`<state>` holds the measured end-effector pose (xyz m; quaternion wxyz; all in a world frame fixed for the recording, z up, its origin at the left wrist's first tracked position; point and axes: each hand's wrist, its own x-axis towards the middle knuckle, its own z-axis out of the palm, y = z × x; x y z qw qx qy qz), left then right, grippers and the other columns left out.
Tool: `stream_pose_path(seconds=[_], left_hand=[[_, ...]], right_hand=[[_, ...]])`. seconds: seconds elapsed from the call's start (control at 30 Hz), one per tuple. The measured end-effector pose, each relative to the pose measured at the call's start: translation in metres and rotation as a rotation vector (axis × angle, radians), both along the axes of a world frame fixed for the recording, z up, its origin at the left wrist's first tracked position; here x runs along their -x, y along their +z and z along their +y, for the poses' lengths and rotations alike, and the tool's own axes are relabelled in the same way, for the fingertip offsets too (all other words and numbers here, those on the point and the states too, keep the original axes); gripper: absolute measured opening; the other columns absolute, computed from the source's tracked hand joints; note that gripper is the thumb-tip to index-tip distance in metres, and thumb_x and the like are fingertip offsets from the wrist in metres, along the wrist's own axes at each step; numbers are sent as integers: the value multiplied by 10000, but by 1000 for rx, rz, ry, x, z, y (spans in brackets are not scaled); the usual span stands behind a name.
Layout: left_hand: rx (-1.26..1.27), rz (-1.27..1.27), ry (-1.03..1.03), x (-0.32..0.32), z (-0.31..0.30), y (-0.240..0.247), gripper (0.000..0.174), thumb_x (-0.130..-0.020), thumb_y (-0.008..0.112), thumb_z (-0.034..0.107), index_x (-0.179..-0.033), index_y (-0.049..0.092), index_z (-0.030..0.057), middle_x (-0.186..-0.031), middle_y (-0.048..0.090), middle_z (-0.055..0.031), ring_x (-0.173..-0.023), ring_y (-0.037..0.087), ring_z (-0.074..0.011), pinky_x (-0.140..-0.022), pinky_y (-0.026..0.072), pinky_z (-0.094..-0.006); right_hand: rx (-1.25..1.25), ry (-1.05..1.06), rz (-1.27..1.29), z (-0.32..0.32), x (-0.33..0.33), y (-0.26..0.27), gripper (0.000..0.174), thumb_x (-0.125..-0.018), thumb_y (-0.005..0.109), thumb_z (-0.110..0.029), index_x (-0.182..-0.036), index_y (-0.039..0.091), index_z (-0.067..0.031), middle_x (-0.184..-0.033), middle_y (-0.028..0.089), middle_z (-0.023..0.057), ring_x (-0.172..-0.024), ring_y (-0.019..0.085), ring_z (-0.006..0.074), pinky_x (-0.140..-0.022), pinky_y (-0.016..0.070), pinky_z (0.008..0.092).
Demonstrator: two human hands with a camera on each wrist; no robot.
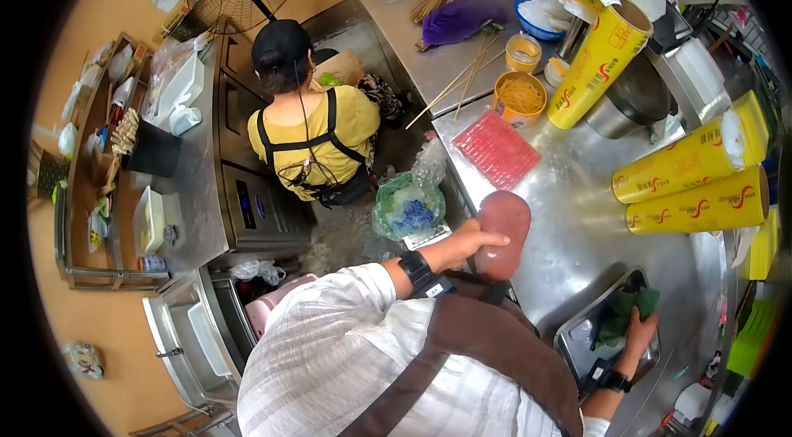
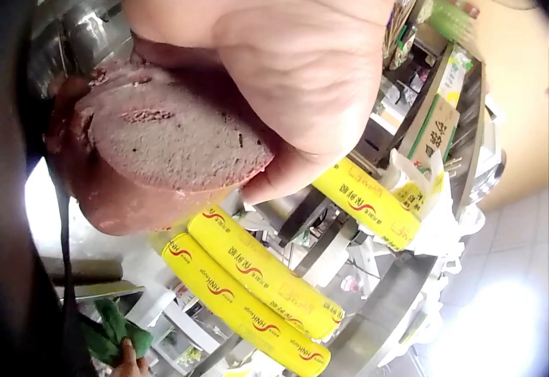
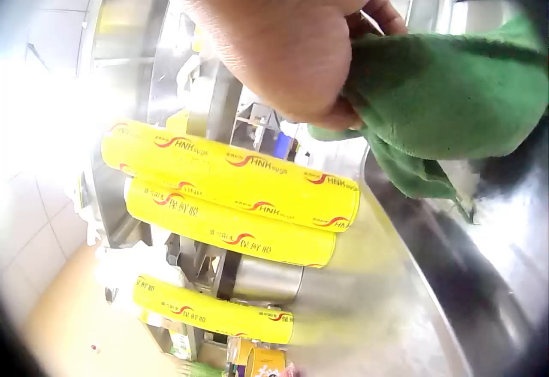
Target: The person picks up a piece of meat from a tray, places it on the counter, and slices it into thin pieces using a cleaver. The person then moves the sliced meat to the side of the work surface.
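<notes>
- Over the edge of the shiny steel tabletop (image 1: 569, 214), as the head view shows it, the left hand (image 1: 472, 244) holds a smooth, reddish-brown oblong lump (image 1: 505, 227); its grip is clasped around the side, thumb across the top.
- At the left wrist, the lump shows a flat, paler, grainy cut face.
- Over a rectangular metal tray (image 1: 581, 340) at the other side, the right hand (image 1: 640, 333) has its grip bunched on a soft, dark-green cloth (image 1: 615, 320).
- Just beyond the lump lies a flat, clear-wrapped red pack (image 1: 497, 148).
- Near that pack stands an orange round tub (image 1: 520, 97), with thin wooden skewers (image 1: 472, 78) beside it.
- Farther right, two printed yellow rolls (image 1: 697, 211) lie side by side.
- Beyond the tabletop, a person in a yellow top and black cap (image 1: 309, 136) faces away.
</notes>
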<state>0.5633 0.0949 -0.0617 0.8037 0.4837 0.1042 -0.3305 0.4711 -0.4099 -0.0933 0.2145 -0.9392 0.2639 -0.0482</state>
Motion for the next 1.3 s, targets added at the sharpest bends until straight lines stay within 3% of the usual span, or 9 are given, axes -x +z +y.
stream_pose_path(seconds=[0.07,0.17,0.37,0.47,0.63,0.73,0.93,1.03,1.3], left_hand=[[7,-17,28,-1,0,-1,540,-860,691,169,-1335,512,-14,-1223,629,-108,-1120,596,-201,-966,462,-348],[20,-46,78,-1,-1,2,564,-856,699,172,-1348,493,-10,-1226,625,-107,-1119,596,-204,-962,467,-349],[-87,10,56,-10,-5,0,565,-823,731,156,-1317,512,-9,-1180,637,-102,-1083,618,-207,-917,509,-360],[-62,-13,66,-16,-16,4,463,-817,718,103,-1235,569,-30,-1093,668,-106,-965,654,-186,-884,518,-343],[-146,-39,-133,-28,-31,-3,447,-819,706,81,-1228,577,-46,-1139,657,-106,-1025,633,-189,-913,498,-343],[-184,-80,-307,-36,-42,-11,473,-813,705,67,-1251,560,-38,-1166,645,-102,-1059,616,-188,-942,483,-342],[-142,-180,-389,-44,-74,-16,564,-786,708,37,-1310,508,-18,-1214,623,-97,-1102,594,-188,-974,464,-341],[-193,-207,-457,-48,-87,-15,572,-783,708,30,-1316,502,-13,-1218,620,-95,-1098,595,-188,-969,466,-339],[-551,-458,-582,-48,-105,-28,519,-763,757,76,-1224,544,-29,-1135,651,-105,-1027,619,-185,-892,500,-330]], right_hand=[[69,91,200,-7,-28,-38,568,-791,717,-143,-1296,524,31,-1247,558,257,-1177,514,424,-1025,399,466],[247,226,117,25,-37,-66,647,-788,711,-114,-1368,453,8,-1313,505,255,-1234,457,441,-1060,370,488],[284,359,83,32,-15,-57,641,-727,665,-3,-1339,476,-12,-1359,476,242,-1239,452,440,-1056,384,476],[258,198,303,53,-12,-19,566,-737,660,-55,-1289,533,-42,-1352,509,199,-1210,488,404,-1001,428,475],[312,39,-8,78,40,30,602,-807,709,-179,-1348,483,-43,-1372,493,190,-1244,462,394,-1034,394,476],[401,-171,46,70,97,32,606,-811,707,-173,-1354,476,-37,-1375,487,208,-1258,453,399,-1044,385,480],[544,-567,370,49,219,4,610,-841,683,-298,-1339,492,-2,-1327,515,261,-1237,480,415,-1025,406,476],[234,-684,341,46,233,2,607,-863,663,-319,-1329,487,28,-1249,570,272,-1169,534,428,-987,434,469],[258,-588,412,53,213,4,544,-859,667,-258,-1307,495,0,-1190,596,243,-1055,595,405,-893,488,474]])
